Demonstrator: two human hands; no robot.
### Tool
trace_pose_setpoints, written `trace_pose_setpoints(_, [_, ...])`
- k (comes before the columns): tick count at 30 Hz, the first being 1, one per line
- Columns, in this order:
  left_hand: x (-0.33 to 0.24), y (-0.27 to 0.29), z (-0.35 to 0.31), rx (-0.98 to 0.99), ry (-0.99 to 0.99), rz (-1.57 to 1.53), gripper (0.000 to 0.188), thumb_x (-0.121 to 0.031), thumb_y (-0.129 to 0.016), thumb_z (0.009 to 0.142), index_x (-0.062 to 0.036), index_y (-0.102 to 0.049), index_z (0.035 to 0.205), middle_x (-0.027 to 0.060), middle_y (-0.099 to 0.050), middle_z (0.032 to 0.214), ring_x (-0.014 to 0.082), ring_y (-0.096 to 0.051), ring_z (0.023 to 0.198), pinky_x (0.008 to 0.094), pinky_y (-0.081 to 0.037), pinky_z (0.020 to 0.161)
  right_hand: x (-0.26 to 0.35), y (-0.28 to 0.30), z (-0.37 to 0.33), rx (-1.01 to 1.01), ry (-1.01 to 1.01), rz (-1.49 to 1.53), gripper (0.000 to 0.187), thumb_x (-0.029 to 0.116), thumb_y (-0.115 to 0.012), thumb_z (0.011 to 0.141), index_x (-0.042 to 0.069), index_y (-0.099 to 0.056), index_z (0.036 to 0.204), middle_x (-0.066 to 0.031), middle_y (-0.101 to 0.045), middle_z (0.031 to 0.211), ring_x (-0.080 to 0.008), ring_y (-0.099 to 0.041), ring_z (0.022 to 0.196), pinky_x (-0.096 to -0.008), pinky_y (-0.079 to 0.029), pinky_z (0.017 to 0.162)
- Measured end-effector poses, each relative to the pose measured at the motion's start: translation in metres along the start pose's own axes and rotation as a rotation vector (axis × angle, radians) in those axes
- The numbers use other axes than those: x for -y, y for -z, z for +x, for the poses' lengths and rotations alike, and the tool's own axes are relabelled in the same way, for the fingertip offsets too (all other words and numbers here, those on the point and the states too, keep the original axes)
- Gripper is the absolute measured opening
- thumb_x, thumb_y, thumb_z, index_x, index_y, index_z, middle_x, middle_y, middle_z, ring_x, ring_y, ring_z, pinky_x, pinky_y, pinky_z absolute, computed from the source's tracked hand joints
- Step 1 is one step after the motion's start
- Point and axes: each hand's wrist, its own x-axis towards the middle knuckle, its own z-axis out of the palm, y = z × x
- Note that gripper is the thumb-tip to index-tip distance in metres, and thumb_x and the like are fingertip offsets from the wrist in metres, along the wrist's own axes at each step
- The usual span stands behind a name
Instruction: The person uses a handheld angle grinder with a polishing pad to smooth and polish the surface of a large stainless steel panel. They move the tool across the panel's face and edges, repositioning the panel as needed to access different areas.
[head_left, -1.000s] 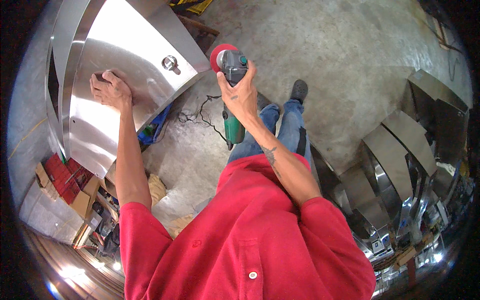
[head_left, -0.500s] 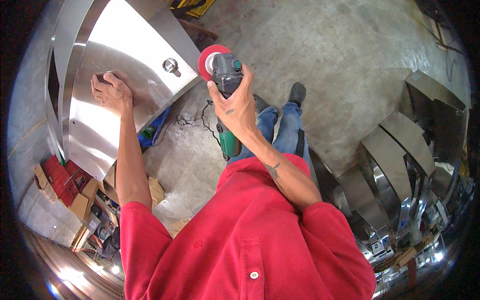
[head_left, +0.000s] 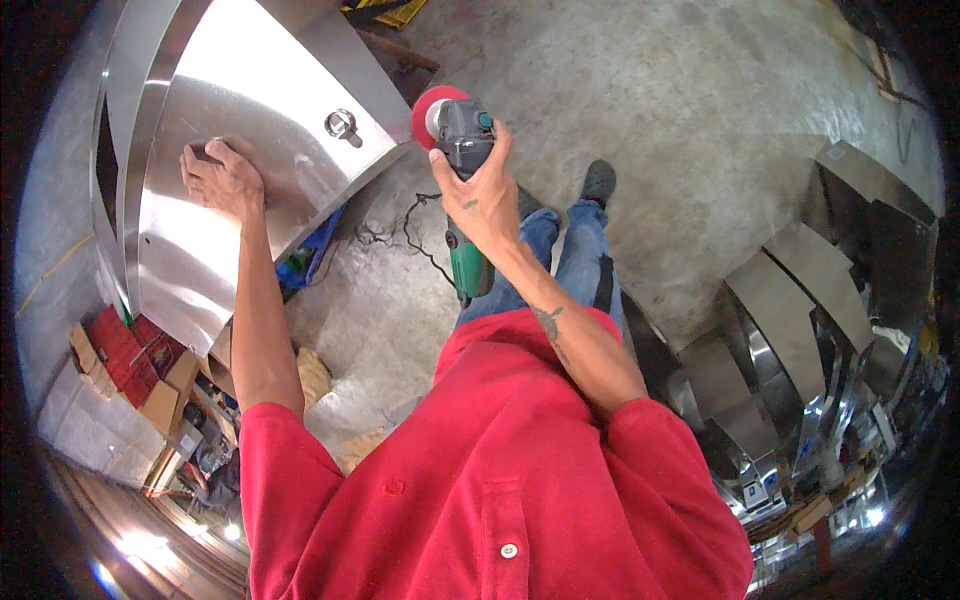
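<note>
My left hand [head_left: 228, 182] rests on a shiny stainless steel panel [head_left: 290, 170] at the upper left, its fingers bent and spread against the metal. A round drain-like fitting [head_left: 340, 124] sits in the panel near its right edge, apart from that hand. My right hand [head_left: 482, 200] is wrapped round the body of a green and black angle grinder [head_left: 470, 265]. The grinder's red disc [head_left: 424, 106] is at its far end, beside the panel's right corner; whether they touch I cannot tell. A black cord [head_left: 408, 235] trails from the grinder down to the floor.
On the right stand several bent sheet-metal pieces [head_left: 770, 320]. Red and brown boxes [head_left: 130, 355] lie at the lower left, with a blue item [head_left: 315, 255] under the panel's edge. My legs [head_left: 580, 250] stand on the concrete floor [head_left: 690, 110].
My right hand and the grinder have shifted slightly to the right, the disc moving a little up and right along with them. My left hand stays in place on the panel.
</note>
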Motion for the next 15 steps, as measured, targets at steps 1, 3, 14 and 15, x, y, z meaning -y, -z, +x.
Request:
trace_pose_setpoints(1, [0.0, -0.001, 0.0, -0.005, 0.002, -0.004, 0.076, -0.053, -0.04, 0.109, 0.0008, -0.046, 0.161, 0.024, -0.041, 0.169, 0.0399, -0.034, 0.159, 0.0536, -0.029, 0.129, -0.005, -0.001, 0.003, 0.006, -0.01, -0.006, 0.094, 0.046, -0.077, 0.099, -0.001, -0.023, 0.161, -0.0386, -0.072, 0.111, -0.0579, -0.074, 0.097, -0.0593, -0.059, 0.084])
trace_pose_setpoints(3, [0.001, -0.002, 0.0, -0.014, 0.0, -0.006, 0.075, -0.053, -0.04, 0.109, 0.0004, -0.047, 0.161, 0.024, -0.041, 0.169, 0.04, -0.035, 0.158, 0.0538, -0.029, 0.129, -0.018, -0.005, 0.01, 0.013, -0.031, -0.017, 0.095, 0.046, -0.077, 0.099, -0.001, -0.023, 0.16, -0.0386, -0.072, 0.11, -0.058, -0.074, 0.098, -0.0592, -0.059, 0.084])
trace_pose_setpoints(14, [0.002, -0.004, 0.002, -0.017, -0.004, -0.018, 0.074, -0.053, -0.04, 0.109, -0.0005, -0.047, 0.16, 0.0239, -0.041, 0.169, 0.041, -0.034, 0.157, 0.0577, -0.03, 0.127, -0.025, -0.004, 0.023, 0.001, -0.066, -0.002, 0.094, 0.043, -0.078, 0.099, -0.002, -0.023, 0.16, -0.0378, -0.071, 0.117, -0.0536, -0.075, 0.101, -0.0567, -0.059, 0.088])
trace_pose_setpoints(15, [0.004, -0.005, 0.002, -0.014, 0.0, -0.014, 0.075, -0.054, -0.04, 0.108, -0.0005, -0.047, 0.161, 0.0238, -0.041, 0.169, 0.041, -0.034, 0.157, 0.0576, -0.03, 0.127, -0.018, 0.0, 0.022, 0.019, -0.078, -0.005, 0.092, 0.042, -0.078, 0.1, -0.002, -0.022, 0.16, -0.0371, -0.07, 0.118, -0.0513, -0.076, 0.102, -0.055, -0.059, 0.09])
